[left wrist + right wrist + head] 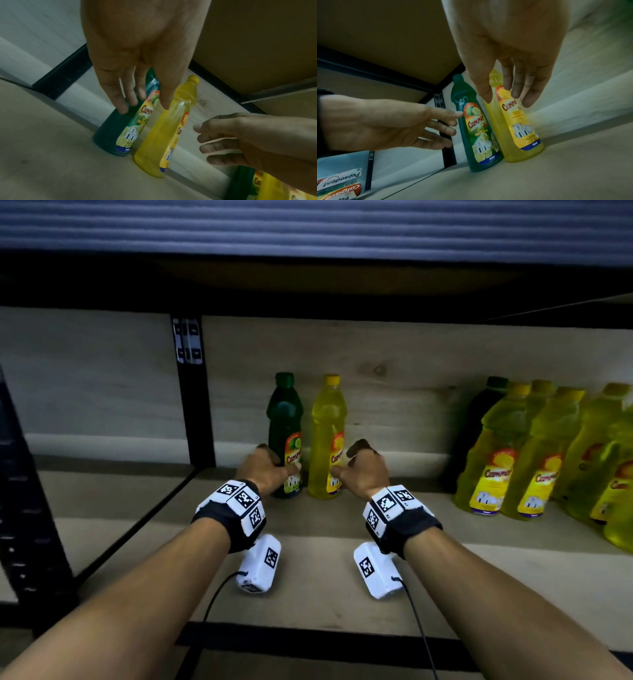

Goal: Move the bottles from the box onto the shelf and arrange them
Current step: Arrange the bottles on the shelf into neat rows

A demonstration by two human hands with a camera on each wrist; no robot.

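A green bottle [285, 436] and a yellow bottle [327, 440] stand upright side by side at the back of the wooden shelf board [318, 577]. My left hand [274, 470] is beside the green bottle [471, 129], fingers straight and spread, with the index fingertip at the bottle's left side. My right hand [359, 470] hovers just right of the yellow bottle [164, 135], fingers relaxed and slightly bent, a small gap between them and the bottle. Neither hand holds anything. The box is out of view.
A cluster of several yellow bottles [534, 453] with one dark green bottle behind it fills the shelf's right end. A black upright post [195, 405] stands left of the green bottle. Toothpaste boxes [339, 186] lie in the bay to the left. The upper shelf hangs low overhead.
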